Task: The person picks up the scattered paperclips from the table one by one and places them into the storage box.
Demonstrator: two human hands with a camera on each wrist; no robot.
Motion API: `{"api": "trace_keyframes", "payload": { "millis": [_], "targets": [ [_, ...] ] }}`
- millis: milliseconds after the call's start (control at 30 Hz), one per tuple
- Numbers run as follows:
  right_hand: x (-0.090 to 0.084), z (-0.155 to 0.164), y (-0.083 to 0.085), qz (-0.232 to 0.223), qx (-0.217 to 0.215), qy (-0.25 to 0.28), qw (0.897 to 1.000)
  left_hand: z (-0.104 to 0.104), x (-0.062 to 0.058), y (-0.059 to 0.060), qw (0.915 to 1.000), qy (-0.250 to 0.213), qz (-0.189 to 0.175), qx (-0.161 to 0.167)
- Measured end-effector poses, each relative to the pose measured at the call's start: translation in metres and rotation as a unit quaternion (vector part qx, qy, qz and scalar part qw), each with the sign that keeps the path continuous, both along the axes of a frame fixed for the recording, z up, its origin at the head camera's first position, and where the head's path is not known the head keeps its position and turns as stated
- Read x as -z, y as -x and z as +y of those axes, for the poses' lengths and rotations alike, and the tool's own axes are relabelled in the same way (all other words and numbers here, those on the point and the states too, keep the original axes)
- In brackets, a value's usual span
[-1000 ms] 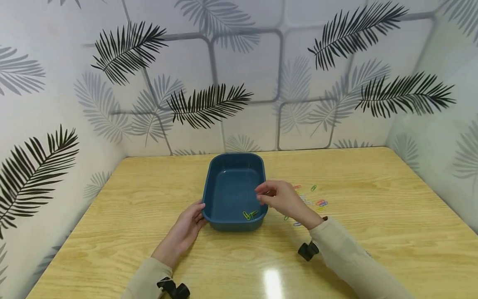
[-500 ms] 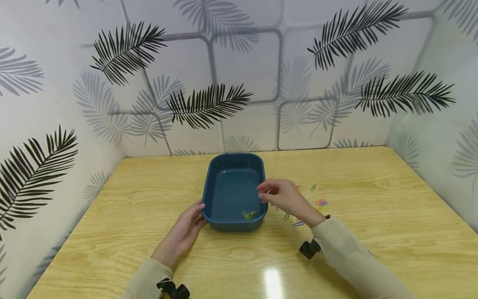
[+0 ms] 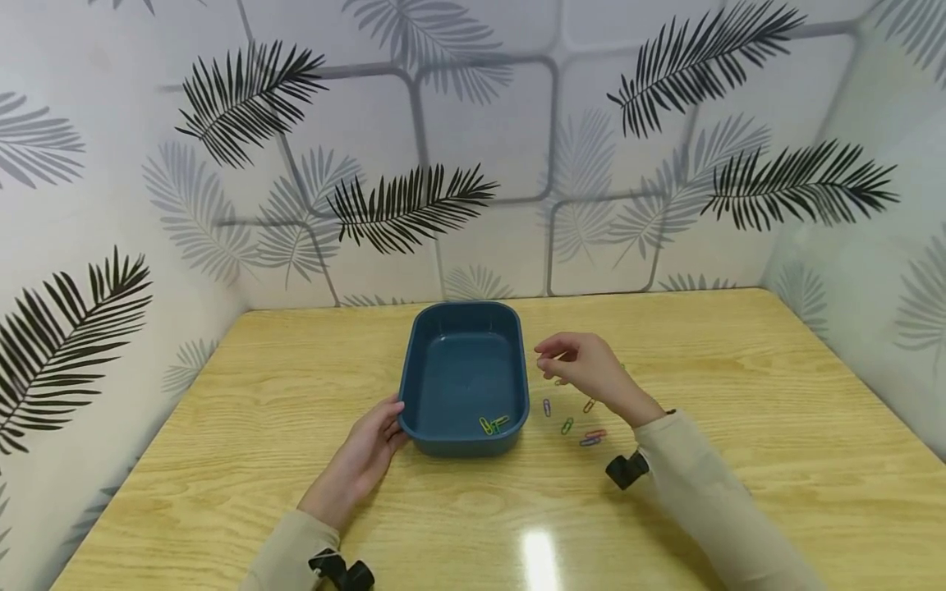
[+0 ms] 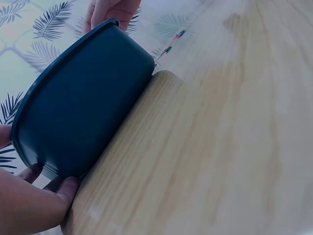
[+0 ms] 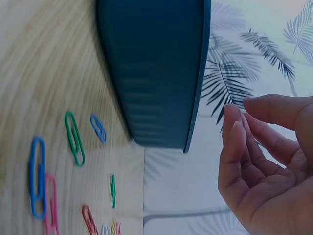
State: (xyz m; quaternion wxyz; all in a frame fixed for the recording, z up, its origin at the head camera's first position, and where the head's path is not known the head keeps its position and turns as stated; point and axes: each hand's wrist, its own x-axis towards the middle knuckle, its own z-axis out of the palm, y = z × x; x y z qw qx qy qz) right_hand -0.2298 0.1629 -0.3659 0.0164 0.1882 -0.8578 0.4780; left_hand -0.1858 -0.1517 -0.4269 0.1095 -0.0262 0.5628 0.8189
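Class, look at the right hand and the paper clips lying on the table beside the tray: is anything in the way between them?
Nothing visible. The right hand hovers empty above the clips, with only open air between. The tray sits to their left.

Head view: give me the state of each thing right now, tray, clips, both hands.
Blue tray: upright on the table, two paper clips in the tray at its near end.
Loose paper clips: flat on the table, right of the tray.
Left hand: fingers against the tray's near left corner.
Right hand: raised above the loose clips, fingers loosely curled, holding nothing.
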Motion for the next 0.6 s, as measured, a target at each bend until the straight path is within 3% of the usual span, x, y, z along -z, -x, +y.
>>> {"api": "trace_keyframes", "payload": {
  "millis": [267,600],
  "targets": [
    [0.000,0.023,0.007,-0.003,0.027,-0.036,0.999,0.001,-0.002,0.001,1.0000,0.002,0.000,0.004],
    [0.012,0.065,0.004,-0.036,0.028,-0.092,0.995,0.000,-0.001,-0.001,1.0000,0.004,0.002,0.000]
  ]
}}
